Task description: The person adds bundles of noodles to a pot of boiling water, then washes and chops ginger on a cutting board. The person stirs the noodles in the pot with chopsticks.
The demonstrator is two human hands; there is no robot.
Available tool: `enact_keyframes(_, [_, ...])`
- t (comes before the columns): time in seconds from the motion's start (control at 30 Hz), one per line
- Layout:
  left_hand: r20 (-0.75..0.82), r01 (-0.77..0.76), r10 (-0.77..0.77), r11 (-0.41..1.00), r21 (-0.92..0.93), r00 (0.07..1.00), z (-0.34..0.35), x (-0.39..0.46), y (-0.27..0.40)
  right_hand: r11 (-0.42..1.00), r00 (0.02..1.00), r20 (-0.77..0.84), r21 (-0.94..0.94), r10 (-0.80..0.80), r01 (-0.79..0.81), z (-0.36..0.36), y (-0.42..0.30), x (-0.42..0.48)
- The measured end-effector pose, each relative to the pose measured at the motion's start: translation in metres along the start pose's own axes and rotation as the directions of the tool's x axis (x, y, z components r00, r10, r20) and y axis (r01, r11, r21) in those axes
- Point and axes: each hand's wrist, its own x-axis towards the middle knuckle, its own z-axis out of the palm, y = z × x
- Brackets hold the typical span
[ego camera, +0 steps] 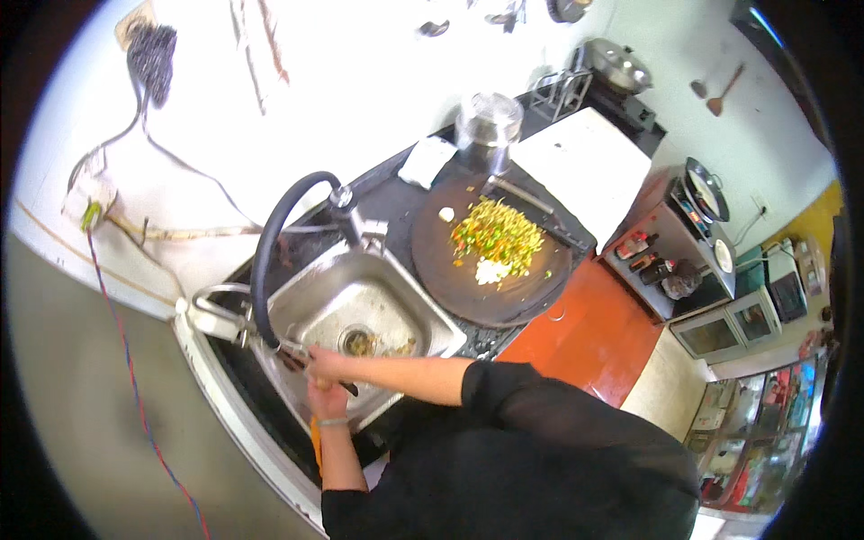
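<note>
My right hand (pixel 327 366) and my left hand (pixel 328 399) are close together over the left side of a stainless steel sink (pixel 442 331). The dark end of a utensil (pixel 349 389) sticks out beside my left hand, which appears closed around it; the rest is hidden. My right hand's fingers are bent at the lower end of a black flexible faucet hose (pixel 260 270), and what they grip is unclear. Food scraps (pixel 361 343) lie at the drain. Chopped green and orange vegetables (pixel 503 233) are heaped on a round wooden cutting board (pixel 439 287), with white chopped pieces (pixel 493 271) at their edge.
A cleaver (pixel 540 206) lies across the board's far right edge. Behind stand a lidded metal pot (pixel 489 128) and a white packet (pixel 427 162). A white panel (pixel 584 169) covers the counter at right. A shelf unit (pixel 665 270) with bottles stands further right.
</note>
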Motion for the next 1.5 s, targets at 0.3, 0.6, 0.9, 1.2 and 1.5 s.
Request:
enact_keyframes(0.3, [0.048, 0.081, -0.075, 0.989, -0.127, 0.996, -0.048, 0.034, 0.002, 0.932, 0.976, -0.012, -0.301, -0.216, 0.203, -0.028, -0.027, -0.007])
enact_keyframes(0.6, [0.126, 0.221, -0.255, 0.946, 0.237, 0.959, 0.0, 0.034, 0.011, 0.733, 0.935, -0.047, -0.635, -0.351, 0.243, -0.05, -0.037, -0.05])
enact_keyframes(0.9, [-0.258, 0.229, -0.094, 0.79, 0.568, 0.962, -0.012, 0.053, 0.017, 0.782, 0.991, 0.128, -0.614, -0.039, 0.11, -0.138, -0.033, -0.062])
enact_keyframes(1.2, [-0.284, -0.032, 0.065, 0.992, 0.12, 0.957, 0.03, 0.041, -0.005, 0.863, 0.979, 0.003, -0.472, -0.205, 0.182, -0.368, -0.091, -0.111])
enact_keyframes(1.5, [-0.85, -0.059, 0.174, 0.984, 0.167, 0.497, 0.017, 0.052, -0.04, 0.28, 0.766, -0.388, -0.919, -0.512, -0.279, -0.72, -0.128, -0.176])
